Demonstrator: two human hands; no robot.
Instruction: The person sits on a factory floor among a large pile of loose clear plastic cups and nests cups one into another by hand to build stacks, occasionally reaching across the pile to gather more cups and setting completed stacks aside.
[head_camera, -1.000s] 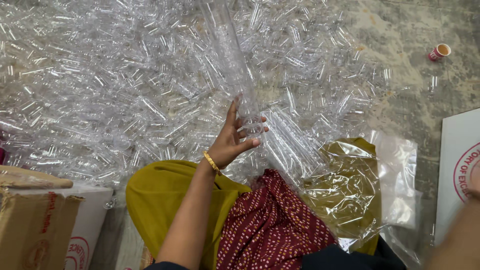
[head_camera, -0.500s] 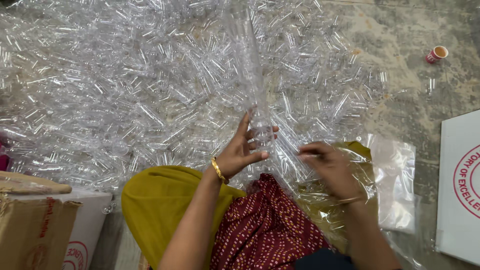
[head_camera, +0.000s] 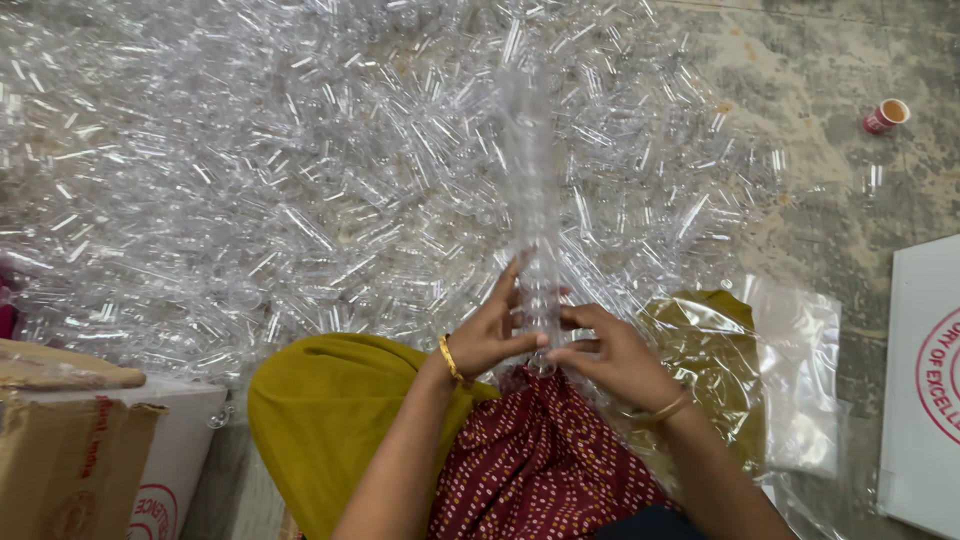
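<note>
Clear plastic tube stack rises from between both sets of fingers: left hand curled around it, right hand pinching its base

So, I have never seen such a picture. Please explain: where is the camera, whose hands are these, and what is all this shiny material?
The camera sits on a person's head and looks down, so both hands are that person's own. The left hand and right hand together grip a long stack of clear plastic tubes, held pointing away. On the concrete floor lies a big pile of the same tubes. Nearby are a plastic bag, a small cup and cardboard boxes.
</note>
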